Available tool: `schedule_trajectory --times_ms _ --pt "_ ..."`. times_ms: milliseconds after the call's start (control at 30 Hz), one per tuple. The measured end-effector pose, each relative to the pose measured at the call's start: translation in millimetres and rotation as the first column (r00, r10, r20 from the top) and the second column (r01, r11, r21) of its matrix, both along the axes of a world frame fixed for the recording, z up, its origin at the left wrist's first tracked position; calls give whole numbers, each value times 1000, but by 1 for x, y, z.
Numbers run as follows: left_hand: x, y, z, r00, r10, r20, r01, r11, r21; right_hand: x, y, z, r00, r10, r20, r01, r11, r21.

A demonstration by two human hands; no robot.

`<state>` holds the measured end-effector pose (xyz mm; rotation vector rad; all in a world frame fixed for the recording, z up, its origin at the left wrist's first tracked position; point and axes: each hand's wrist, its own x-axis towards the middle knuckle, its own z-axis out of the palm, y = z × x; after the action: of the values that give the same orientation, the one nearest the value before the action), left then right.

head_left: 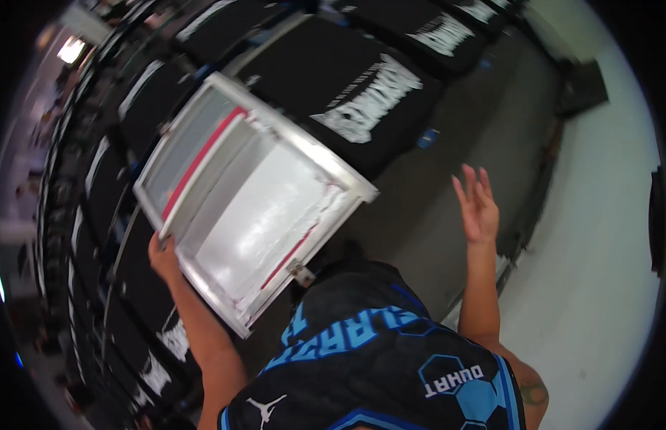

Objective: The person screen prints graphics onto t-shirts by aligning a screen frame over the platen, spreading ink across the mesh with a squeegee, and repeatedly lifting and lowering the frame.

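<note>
My left hand is closed on the left edge of a metal-edged screen printing frame, which is tilted in front of my body. White ink coats much of the screen's inner area. A pale bar with a red strip crosses the frame, one end close to my left fingers; I cannot tell whether they touch it. A small metal clamp sits on the frame's near edge. My right hand is raised off to the right, fingers spread, holding nothing.
Black shirts with white prints lie on boards in rows ahead and to the left. A pale wall runs along the right side, with a dark box-like object near its far end. Grey floor shows between.
</note>
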<state>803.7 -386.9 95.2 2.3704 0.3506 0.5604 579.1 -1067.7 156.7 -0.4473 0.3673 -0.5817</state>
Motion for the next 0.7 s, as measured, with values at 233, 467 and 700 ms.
schedule_trajectory --times_ms 233,467,700 --pt "0 -9 15 996 9 -94 -7 1000 29 12 7 38 971 -124 204 61 955 290" --pt "-4 -18 26 990 53 -127 -35 990 139 12 7 41 968 -115 225 32 939 342" --pt "-2 -9 18 994 28 -110 -14 991 132 10 2 36 961 -82 264 -17 935 353"
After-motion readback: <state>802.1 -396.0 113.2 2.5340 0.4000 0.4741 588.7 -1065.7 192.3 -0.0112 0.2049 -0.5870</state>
